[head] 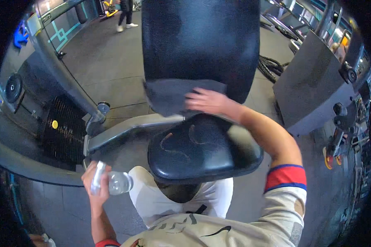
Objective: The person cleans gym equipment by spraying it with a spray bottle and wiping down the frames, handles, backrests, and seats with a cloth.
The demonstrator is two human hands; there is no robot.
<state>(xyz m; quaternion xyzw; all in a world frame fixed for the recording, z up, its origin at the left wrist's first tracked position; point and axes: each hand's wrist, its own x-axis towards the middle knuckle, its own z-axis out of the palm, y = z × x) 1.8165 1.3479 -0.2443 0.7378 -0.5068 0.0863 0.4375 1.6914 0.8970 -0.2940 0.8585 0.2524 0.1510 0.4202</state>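
Observation:
My left hand (97, 182) is closed around a clear bottle (120, 183), held to the left of my knee. My right hand (204, 100) lies on a dark grey cloth (170, 92), spread against the lower part of a black padded backrest (201, 40). Whether the fingers pinch the cloth or only press on it cannot be told, as the hand is slightly blurred. Below the cloth is the black padded seat (204, 151) of a gym machine, with curved streaks on its surface.
A weight stack (65, 132) and curved metal frame (136, 122) stand to the left. A grey machine panel (312, 80) is at the right, near a coiled battle rope (270, 68). Another person's legs (125, 15) show at the far upper left.

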